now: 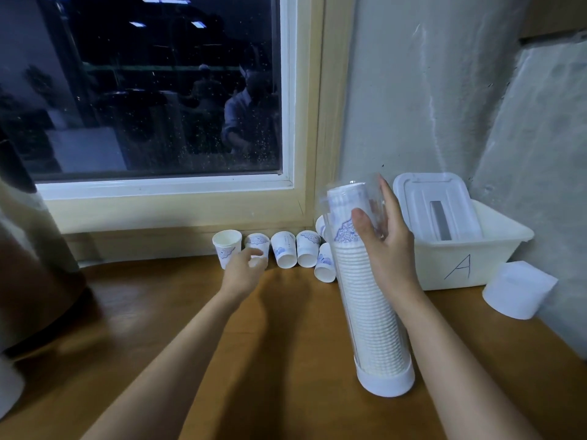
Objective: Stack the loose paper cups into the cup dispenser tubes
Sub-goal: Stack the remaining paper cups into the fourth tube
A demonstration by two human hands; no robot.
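1. Our right hand (384, 249) wraps its fingers round the dispenser tube (371, 315), holding it tilted, probably for loading.
2. Our left hand (243, 269) is at the loose cups (286, 249) left of it; its grip is too blurred to tell.

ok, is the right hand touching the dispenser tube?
Touching. The head view shows the right hand gripping the dispenser tube near its top, thumb pressed on the front, fingers round the far side.

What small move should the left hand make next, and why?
Probably close the left hand on the white paper cup with blue print at its blurred fingertips and lift it. The right hand grips the clear plastic dispenser tube, slightly tilted and nearly full of stacked cups, and several loose cups are not yet stacked.
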